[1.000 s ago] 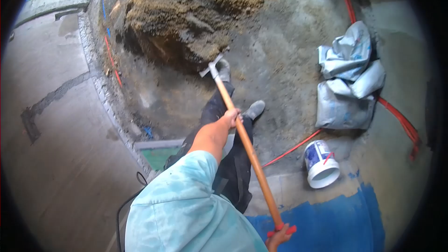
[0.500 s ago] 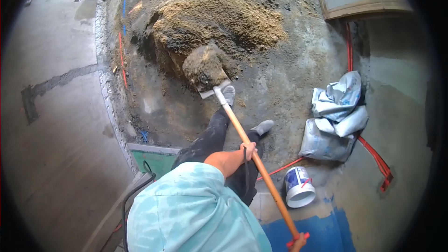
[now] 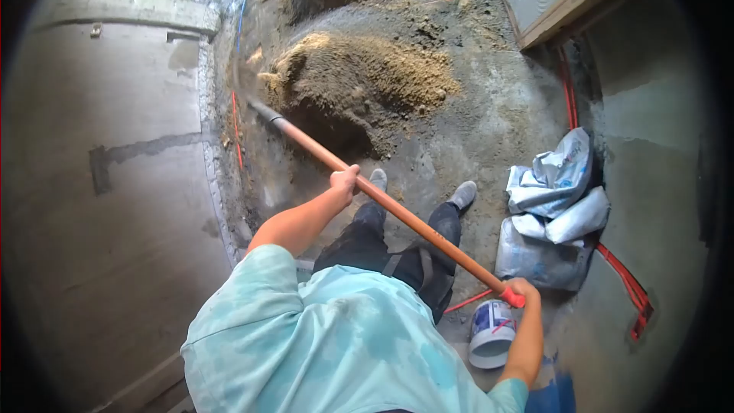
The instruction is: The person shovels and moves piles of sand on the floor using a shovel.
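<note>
A long shovel (image 3: 420,228) with an orange-brown shaft slants across the head view, its upper end toward the far left. My left hand (image 3: 346,183) is closed round the middle of the shaft. Near the red end of the handle, my right hand (image 3: 524,291) grips it, the fingers partly hidden. The blade is smeared by motion beside the wall, so its load cannot be made out. Just right of it rises a heap of sand (image 3: 382,73), tan on top and dark in the hollow at its near side.
Silvery-white bags (image 3: 547,248) are piled at the right, by red conduits (image 3: 623,279). A white and blue bucket (image 3: 489,333) lies tipped below my right hand. A wooden-edged board (image 3: 577,4) juts in at top right. The concrete wall (image 3: 145,222) borders the left side.
The shovel has swung left from in front of the sand heap, where its blade carried a load. Both hands have moved up the view with it, and my feet stand wider apart.
</note>
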`<state>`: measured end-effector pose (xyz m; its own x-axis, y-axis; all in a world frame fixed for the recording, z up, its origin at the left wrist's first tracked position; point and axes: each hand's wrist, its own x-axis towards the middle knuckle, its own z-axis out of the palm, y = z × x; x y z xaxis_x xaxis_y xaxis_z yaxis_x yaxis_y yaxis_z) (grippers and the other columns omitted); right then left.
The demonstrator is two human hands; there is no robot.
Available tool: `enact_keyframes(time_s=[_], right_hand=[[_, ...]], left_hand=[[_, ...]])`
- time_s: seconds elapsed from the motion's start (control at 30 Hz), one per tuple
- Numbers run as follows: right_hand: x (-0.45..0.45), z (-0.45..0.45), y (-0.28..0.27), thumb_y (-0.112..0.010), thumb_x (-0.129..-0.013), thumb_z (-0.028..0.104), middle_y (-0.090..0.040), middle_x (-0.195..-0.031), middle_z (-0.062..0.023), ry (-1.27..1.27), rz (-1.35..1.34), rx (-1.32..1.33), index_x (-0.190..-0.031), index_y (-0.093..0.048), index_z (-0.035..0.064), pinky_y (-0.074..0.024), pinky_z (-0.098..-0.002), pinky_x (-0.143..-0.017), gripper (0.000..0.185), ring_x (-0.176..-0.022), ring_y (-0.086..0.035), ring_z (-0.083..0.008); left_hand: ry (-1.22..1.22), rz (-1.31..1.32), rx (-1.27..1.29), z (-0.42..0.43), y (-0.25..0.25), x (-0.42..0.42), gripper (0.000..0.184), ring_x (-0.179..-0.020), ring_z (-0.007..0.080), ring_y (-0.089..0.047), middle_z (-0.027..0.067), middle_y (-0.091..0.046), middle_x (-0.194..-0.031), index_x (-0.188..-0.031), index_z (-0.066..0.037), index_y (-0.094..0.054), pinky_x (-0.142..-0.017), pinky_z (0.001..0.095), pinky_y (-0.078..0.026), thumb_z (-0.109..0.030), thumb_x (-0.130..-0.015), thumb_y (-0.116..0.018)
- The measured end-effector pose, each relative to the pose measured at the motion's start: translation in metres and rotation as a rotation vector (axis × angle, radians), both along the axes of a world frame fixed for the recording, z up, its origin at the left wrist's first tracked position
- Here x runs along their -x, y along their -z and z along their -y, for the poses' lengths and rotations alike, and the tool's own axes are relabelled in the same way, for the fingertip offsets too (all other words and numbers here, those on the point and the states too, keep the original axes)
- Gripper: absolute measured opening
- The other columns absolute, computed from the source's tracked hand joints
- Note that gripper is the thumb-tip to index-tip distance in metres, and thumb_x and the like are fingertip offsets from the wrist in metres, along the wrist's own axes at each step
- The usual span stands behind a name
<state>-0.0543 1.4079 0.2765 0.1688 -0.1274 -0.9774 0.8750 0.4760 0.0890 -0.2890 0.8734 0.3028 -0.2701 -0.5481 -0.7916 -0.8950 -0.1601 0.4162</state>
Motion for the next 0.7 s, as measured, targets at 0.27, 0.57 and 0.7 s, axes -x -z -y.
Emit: enact_keyframes(time_s=[0.27, 0.57, 0.7], right_hand=[[-0.079, -0.026, 0.005, -0.059, -0.08, 0.03, -0.061, -0.078, -0.0141, 0.508, -1.143, -0.921, -0.088, -0.059, -0.0054, -0.0448, -0.0363, -0.064, 0.037, -0.069, -0.057, -0.0232], [-0.114, -0.143, -0.269, -0.065, -0.079, 0.033, -0.062, -0.079, -0.0168, 0.307, -0.725, -1.671, -0.097, -0.061, -0.0051, -0.0465, -0.0359, -0.061, 0.043, -0.067, -0.057, -0.0234], [0.017, -0.135, -0.377, -0.051, -0.087, 0.023, -0.057, -0.086, -0.0145, 0.18, -0.731, -1.762, -0.108, -0.051, -0.0014, -0.0477, -0.0358, -0.062, 0.032, -0.074, -0.055, -0.0245]], left_hand=[[-0.421, -0.149, -0.108, -0.1, 0.067, 0.057, 0.018, -0.045, 0.0202, -0.05, 0.0078, -0.049, -0.059, -0.084, -0.003, -0.048, -0.041, 0.035, -0.045, -0.011, -0.075, -0.061], [-0.222, 0.307, -0.866, -0.413, 0.149, 0.011, 0.016, -0.057, 0.0225, -0.052, 0.0089, -0.048, -0.067, -0.091, -0.005, -0.048, -0.052, 0.0406, -0.049, -0.014, -0.081, -0.056], [-0.184, 0.477, -1.066, -0.529, 0.159, 0.006, 0.025, -0.066, 0.0245, -0.054, 0.0112, -0.051, -0.073, -0.098, -0.002, -0.045, -0.059, 0.0406, -0.049, -0.016, -0.082, -0.058]])
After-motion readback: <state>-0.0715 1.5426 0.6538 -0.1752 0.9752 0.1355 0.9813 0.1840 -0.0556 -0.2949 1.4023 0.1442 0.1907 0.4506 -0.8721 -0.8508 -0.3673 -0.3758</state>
